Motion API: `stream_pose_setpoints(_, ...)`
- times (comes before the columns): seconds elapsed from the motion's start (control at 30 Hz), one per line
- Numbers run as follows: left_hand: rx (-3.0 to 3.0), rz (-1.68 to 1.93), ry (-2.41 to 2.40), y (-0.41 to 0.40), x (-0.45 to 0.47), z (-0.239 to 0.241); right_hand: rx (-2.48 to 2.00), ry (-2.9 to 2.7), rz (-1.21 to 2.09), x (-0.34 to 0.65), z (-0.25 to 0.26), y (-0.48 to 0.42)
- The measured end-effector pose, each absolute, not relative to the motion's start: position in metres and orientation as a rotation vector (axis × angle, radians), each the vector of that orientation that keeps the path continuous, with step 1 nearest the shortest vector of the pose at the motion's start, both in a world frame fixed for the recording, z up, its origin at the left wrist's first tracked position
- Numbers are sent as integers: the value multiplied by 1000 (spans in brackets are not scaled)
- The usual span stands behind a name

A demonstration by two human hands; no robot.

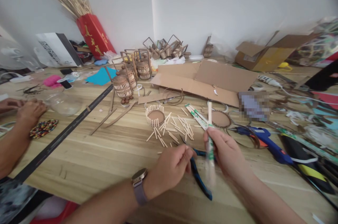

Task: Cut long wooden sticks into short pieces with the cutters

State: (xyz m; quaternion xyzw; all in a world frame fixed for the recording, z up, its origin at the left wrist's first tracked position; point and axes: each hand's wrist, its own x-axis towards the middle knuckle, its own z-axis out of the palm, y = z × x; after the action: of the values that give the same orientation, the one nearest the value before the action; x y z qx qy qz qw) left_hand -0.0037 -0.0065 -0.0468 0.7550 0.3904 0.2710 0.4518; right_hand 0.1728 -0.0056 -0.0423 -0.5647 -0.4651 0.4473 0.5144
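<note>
My right hand [228, 148] is closed around a pair of disposable chopsticks [210, 113], their bare wood end sticking up out of a green and white paper sleeve. The lower part of the sleeve is blurred. Beside it my left hand [171, 166], with a watch on its wrist, has its fingers curled; what they hold, if anything, is hidden. Pliers [199, 178] with blue and black handles lie beneath and between my hands. Short cut sticks [182, 127] are scattered just beyond. A round base [155, 115] stands partly ringed with upright sticks. More wrapped chopsticks [198, 116] lie behind my right hand.
A bare round base [221, 118] and a blue glue gun [269, 143] lie to the right. Cardboard sheets [200, 78] and small handled baskets [123, 87] stand further back. At the left, another person's hands [30, 108] are near a beaded piece [43, 129] and a jar [64, 104].
</note>
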Motion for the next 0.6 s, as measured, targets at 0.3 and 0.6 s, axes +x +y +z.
stream_pose_setpoints(0.3,1306,880,825,18,-6,-51,-1388,-1849,1076,155,-33,-17)
stream_pose_setpoints(0.6,1279,946,799,18,-7,-55,-1442,-2012,1066,145,-39,-23)
